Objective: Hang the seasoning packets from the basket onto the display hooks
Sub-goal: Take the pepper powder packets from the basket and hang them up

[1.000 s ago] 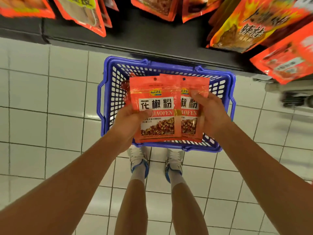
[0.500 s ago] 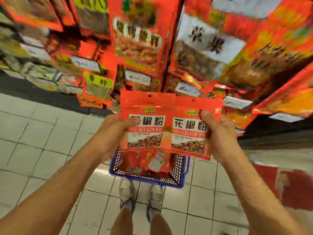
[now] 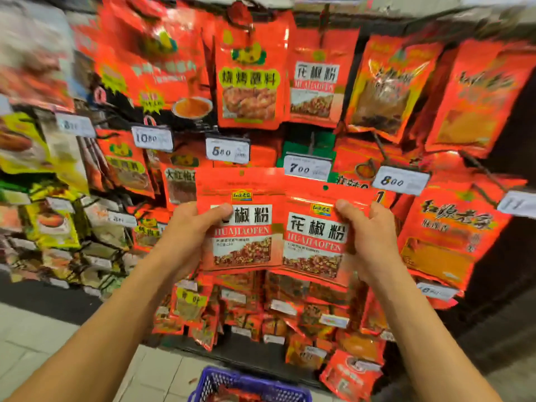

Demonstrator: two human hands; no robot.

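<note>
Two red seasoning packets labelled HUAJIAOFEN are held up side by side in front of the display. My left hand (image 3: 188,236) grips the left packet (image 3: 246,242) by its left edge, thumb across the label. My right hand (image 3: 368,239) grips the right packet (image 3: 313,250) by its right edge. The right packet overlaps the left one slightly. A matching packet (image 3: 316,88) hangs on a hook above them. The blue basket (image 3: 232,384) stands on the floor at the bottom edge, with red packets inside.
The display wall is crowded with hanging red and yellow packets and white price tags, such as the 7.00 tag (image 3: 307,169) and the 8.00 tag (image 3: 397,181). Pale floor tiles (image 3: 43,338) lie at the lower left. A dark gap runs down the far right.
The view has swung up from the basket on the floor to the display wall. Both hands have lifted the two packets from over the basket to hook height.
</note>
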